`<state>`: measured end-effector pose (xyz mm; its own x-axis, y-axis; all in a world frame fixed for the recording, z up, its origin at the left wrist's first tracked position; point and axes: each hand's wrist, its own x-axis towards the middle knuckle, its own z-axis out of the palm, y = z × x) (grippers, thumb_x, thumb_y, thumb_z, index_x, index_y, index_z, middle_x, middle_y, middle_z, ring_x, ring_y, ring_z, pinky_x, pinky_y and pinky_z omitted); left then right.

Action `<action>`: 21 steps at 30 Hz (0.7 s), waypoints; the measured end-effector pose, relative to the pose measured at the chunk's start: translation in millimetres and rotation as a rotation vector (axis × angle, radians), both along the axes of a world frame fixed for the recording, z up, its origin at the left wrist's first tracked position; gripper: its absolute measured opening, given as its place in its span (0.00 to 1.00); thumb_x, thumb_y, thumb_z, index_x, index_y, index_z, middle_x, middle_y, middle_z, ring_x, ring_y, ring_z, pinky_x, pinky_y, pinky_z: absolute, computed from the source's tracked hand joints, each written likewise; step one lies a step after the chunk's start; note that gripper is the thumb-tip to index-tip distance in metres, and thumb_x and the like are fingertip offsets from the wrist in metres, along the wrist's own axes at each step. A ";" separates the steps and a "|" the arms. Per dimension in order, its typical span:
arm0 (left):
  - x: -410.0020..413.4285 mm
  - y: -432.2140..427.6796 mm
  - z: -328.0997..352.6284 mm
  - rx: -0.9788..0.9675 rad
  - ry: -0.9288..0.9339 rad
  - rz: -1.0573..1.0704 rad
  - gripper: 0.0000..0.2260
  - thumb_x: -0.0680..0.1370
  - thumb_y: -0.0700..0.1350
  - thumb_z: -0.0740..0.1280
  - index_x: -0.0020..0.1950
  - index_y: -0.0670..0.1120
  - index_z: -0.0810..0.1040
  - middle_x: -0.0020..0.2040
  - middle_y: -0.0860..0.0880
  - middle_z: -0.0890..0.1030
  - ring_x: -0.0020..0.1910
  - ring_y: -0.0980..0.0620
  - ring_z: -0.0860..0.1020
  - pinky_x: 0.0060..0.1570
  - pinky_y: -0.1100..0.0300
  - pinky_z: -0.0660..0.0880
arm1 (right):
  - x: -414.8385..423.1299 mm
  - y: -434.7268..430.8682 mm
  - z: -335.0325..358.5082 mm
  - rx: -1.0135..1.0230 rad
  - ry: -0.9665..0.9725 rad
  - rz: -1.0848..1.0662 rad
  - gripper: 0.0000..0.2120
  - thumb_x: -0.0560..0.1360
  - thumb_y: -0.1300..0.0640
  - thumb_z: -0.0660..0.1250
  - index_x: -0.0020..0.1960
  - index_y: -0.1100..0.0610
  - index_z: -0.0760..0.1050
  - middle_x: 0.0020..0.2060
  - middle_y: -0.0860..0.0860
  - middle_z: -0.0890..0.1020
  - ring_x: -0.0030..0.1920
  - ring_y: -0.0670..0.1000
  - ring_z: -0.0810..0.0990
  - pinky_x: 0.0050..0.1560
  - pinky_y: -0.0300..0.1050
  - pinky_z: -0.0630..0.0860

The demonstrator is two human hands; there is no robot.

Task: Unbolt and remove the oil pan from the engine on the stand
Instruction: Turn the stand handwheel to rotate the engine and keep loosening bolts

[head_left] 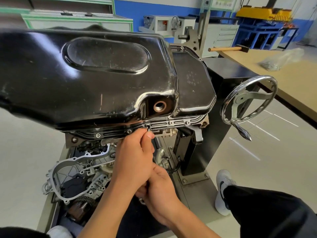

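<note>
Left hand (135, 157) pinches a small dark L-shaped hex key (148, 130) set in a flange bolt (147, 125) on the near edge of the glossy black pressed-steel oil pan (85, 79). The pan sits sump-up atop the inverted grey engine (82, 169), long axis running left to right. Right hand (161, 188) curls just below; what it grasps cannot be told.

Bright, even indoor light, white glare streaks on the glossy black oil pan (85, 74), soft blur at far left, wide-angle bending at frame edges
</note>
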<state>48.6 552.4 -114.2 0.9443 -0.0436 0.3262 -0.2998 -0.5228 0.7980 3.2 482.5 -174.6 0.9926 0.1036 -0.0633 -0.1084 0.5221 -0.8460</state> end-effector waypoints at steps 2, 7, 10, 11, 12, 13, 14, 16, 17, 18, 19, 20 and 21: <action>1.4 -0.5 -2.3 -0.024 0.005 -0.003 0.13 0.82 0.47 0.61 0.39 0.53 0.77 0.33 0.58 0.80 0.32 0.58 0.77 0.39 0.57 0.74 | 1.6 -3.9 -0.9 0.021 0.026 0.051 0.19 0.79 0.59 0.60 0.30 0.50 0.70 0.23 0.45 0.64 0.24 0.44 0.58 0.25 0.36 0.58; 4.9 -11.0 -1.9 -0.237 0.143 -0.116 0.13 0.83 0.48 0.60 0.42 0.48 0.79 0.37 0.56 0.85 0.24 0.61 0.76 0.25 0.68 0.69 | 12.4 -83.0 24.9 -0.376 0.024 -0.099 0.17 0.76 0.46 0.68 0.33 0.54 0.77 0.22 0.49 0.65 0.23 0.48 0.59 0.25 0.37 0.57; 5.3 -27.6 2.8 -0.562 0.271 -0.094 0.13 0.83 0.47 0.62 0.43 0.44 0.81 0.39 0.52 0.86 0.27 0.57 0.77 0.22 0.67 0.69 | 33.5 -130.0 64.9 -0.691 -0.074 -0.156 0.15 0.73 0.45 0.68 0.35 0.54 0.80 0.22 0.50 0.66 0.24 0.49 0.60 0.24 0.38 0.57; 3.1 -34.2 5.4 -0.705 0.307 -0.075 0.13 0.83 0.46 0.63 0.43 0.44 0.82 0.40 0.50 0.87 0.28 0.56 0.77 0.23 0.66 0.69 | 39.8 -134.2 72.4 -0.715 -0.088 -0.169 0.15 0.74 0.45 0.68 0.34 0.53 0.80 0.23 0.49 0.67 0.24 0.48 0.61 0.24 0.39 0.58; -0.3 -40.1 8.3 -0.844 0.334 -0.053 0.13 0.83 0.45 0.64 0.41 0.46 0.83 0.41 0.48 0.87 0.29 0.56 0.78 0.23 0.65 0.70 | 44.3 -133.5 75.8 -0.702 -0.102 -0.183 0.14 0.75 0.47 0.68 0.33 0.53 0.79 0.23 0.48 0.68 0.24 0.47 0.62 0.24 0.38 0.59; -3.7 -45.4 10.6 -0.977 0.354 -0.035 0.14 0.82 0.44 0.65 0.40 0.47 0.84 0.42 0.46 0.87 0.30 0.55 0.79 0.24 0.65 0.71 | 46.7 -130.5 76.7 -0.670 -0.119 -0.202 0.15 0.77 0.50 0.68 0.32 0.52 0.79 0.24 0.48 0.68 0.25 0.46 0.63 0.25 0.38 0.60; -6.2 -50.0 12.8 -1.098 0.371 -0.018 0.13 0.81 0.44 0.66 0.39 0.48 0.85 0.42 0.46 0.87 0.31 0.54 0.80 0.25 0.65 0.73 | 47.8 -126.6 75.0 -0.629 -0.131 -0.222 0.17 0.78 0.53 0.68 0.31 0.52 0.79 0.25 0.48 0.69 0.26 0.46 0.64 0.26 0.38 0.61; -9.6 -56.6 15.6 -1.274 0.381 0.017 0.09 0.80 0.43 0.68 0.41 0.48 0.85 0.42 0.45 0.87 0.33 0.53 0.82 0.27 0.64 0.75 | 47.8 -120.2 69.2 -0.522 -0.137 -0.252 0.19 0.79 0.55 0.67 0.29 0.51 0.77 0.26 0.47 0.70 0.27 0.45 0.67 0.27 0.37 0.64; -11.2 -59.4 15.8 -1.296 0.346 0.026 0.08 0.79 0.44 0.68 0.42 0.48 0.85 0.42 0.45 0.87 0.34 0.52 0.83 0.28 0.64 0.75 | 47.0 -118.2 67.5 -0.453 -0.132 -0.255 0.18 0.79 0.53 0.67 0.29 0.51 0.75 0.26 0.48 0.71 0.27 0.45 0.69 0.28 0.37 0.66; -13.4 -62.0 15.0 -1.256 0.275 0.028 0.08 0.79 0.45 0.68 0.42 0.49 0.85 0.42 0.45 0.86 0.34 0.51 0.83 0.28 0.64 0.75 | 45.8 -117.4 67.3 -0.381 -0.128 -0.247 0.17 0.77 0.51 0.68 0.30 0.51 0.74 0.26 0.48 0.71 0.28 0.46 0.71 0.29 0.37 0.68; -16.3 -64.4 13.4 -1.177 0.180 0.014 0.09 0.79 0.46 0.68 0.41 0.51 0.85 0.41 0.45 0.86 0.35 0.51 0.84 0.28 0.63 0.76 | 44.2 -117.8 68.2 -0.315 -0.135 -0.234 0.15 0.76 0.49 0.68 0.32 0.52 0.75 0.27 0.49 0.72 0.30 0.46 0.72 0.29 0.37 0.69; -19.6 -66.0 12.4 -1.091 0.088 -0.015 0.10 0.80 0.47 0.67 0.41 0.54 0.85 0.41 0.46 0.86 0.35 0.50 0.84 0.28 0.63 0.76 | 42.2 -120.0 68.5 -0.264 -0.154 -0.221 0.14 0.76 0.49 0.69 0.34 0.53 0.76 0.27 0.50 0.74 0.31 0.47 0.73 0.29 0.37 0.69; -21.7 -65.9 11.8 -1.011 0.017 -0.044 0.10 0.80 0.49 0.66 0.42 0.55 0.85 0.41 0.46 0.86 0.35 0.50 0.84 0.27 0.63 0.76 | 39.6 -123.2 67.9 -0.243 -0.181 -0.211 0.13 0.76 0.49 0.69 0.35 0.53 0.77 0.28 0.50 0.76 0.32 0.47 0.74 0.30 0.37 0.70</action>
<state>26.9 486.5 -102.4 0.9534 0.2109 0.2157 -0.2868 0.4118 0.8650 42.8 359.3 -106.7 0.9879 -0.1007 0.1178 0.1430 0.2983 -0.9437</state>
